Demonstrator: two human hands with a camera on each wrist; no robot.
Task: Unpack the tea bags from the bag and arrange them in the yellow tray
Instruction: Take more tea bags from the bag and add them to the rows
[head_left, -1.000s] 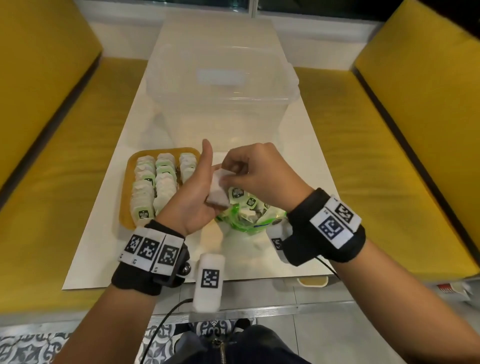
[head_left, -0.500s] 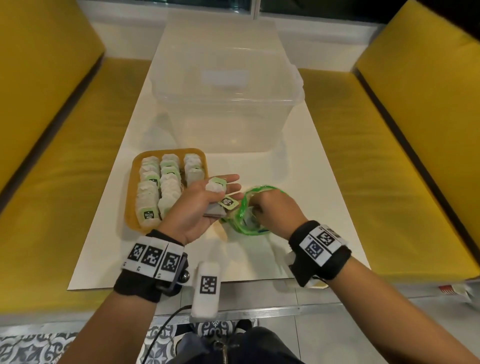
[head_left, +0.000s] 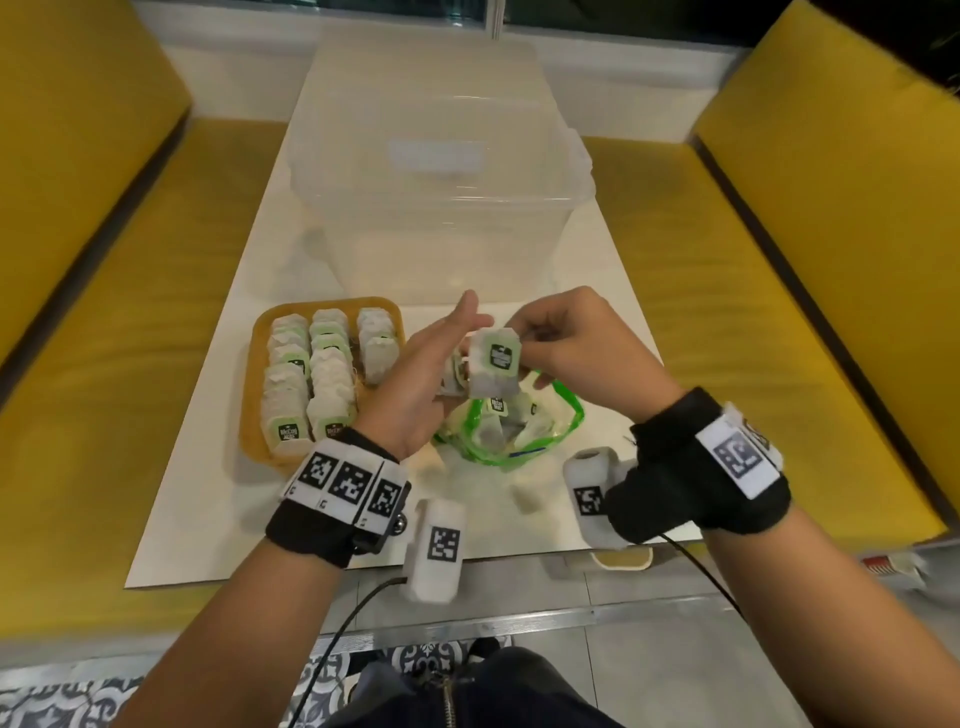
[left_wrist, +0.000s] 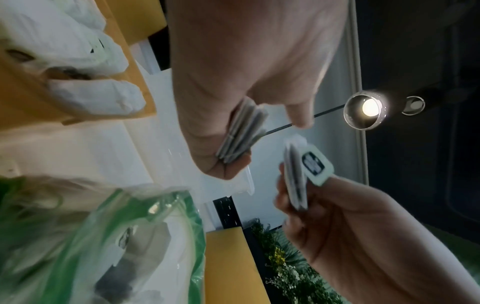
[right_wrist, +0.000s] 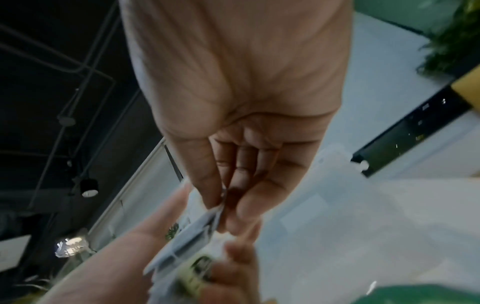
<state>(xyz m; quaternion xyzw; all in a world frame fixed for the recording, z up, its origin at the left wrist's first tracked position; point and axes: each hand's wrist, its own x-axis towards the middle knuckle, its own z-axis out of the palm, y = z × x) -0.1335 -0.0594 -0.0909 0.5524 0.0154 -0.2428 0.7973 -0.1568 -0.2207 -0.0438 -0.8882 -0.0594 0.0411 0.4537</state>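
My right hand (head_left: 524, 338) pinches one tea bag (head_left: 493, 364) by its top corner, just above the open green-rimmed plastic bag (head_left: 511, 434), which holds more tea bags. My left hand (head_left: 441, 358) hovers beside it and grips a small stack of tea bags (left_wrist: 241, 133) between thumb and fingers. In the left wrist view the pinched tea bag (left_wrist: 296, 176) with its green tag hangs a short way from that stack. In the right wrist view the right hand's fingertips (right_wrist: 207, 197) grip the tea bag (right_wrist: 202, 224). To the left, the yellow tray (head_left: 254, 358) holds three rows of tea bags (head_left: 327, 374).
A large clear plastic tub (head_left: 441, 171) stands on the white table (head_left: 208, 493) behind the tray and hands. Yellow bench cushions (head_left: 779, 260) flank the table on both sides. The table's front edge runs just below my wrists.
The right hand reached into the green bag, then came up with one tea bag and moved it toward the left hand's stack. The left hand rose a little.
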